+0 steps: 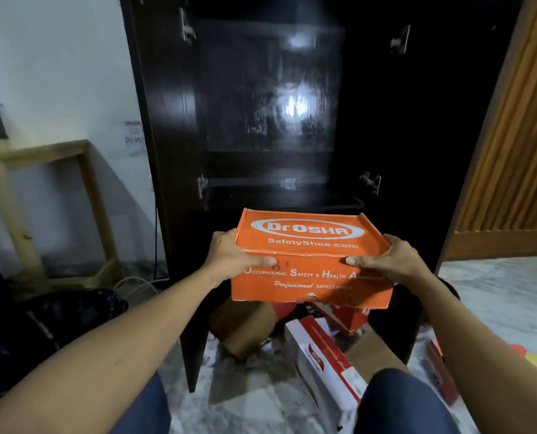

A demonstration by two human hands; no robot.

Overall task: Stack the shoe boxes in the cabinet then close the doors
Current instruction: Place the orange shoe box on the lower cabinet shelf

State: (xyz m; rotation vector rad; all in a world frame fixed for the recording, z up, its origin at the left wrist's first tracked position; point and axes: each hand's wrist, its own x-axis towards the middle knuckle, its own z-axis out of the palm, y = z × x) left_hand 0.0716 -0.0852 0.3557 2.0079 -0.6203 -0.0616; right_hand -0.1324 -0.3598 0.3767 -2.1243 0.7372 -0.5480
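I hold an orange shoe box [311, 245] with white "Dr.OSHA" lettering in the air in front of the dark cabinet [270, 120]. My left hand [232, 256] grips its left end with the thumb on the front edge of the lid. My right hand [389, 261] grips its right end the same way. The cabinet's two doors stand open, and its dark inner shelf [279, 198] lies just behind and above the box. Below the box, on the floor, lie a white and red box [323, 361], a brown cardboard box [245, 324] and a red box [348, 317].
A light wooden frame [41, 214] stands against the white wall at left, with a black bag [73, 311] and cables on the floor beside it. A ribbed wooden panel [511, 136] is at right. More boxes [442, 371] lie on the marble floor at lower right.
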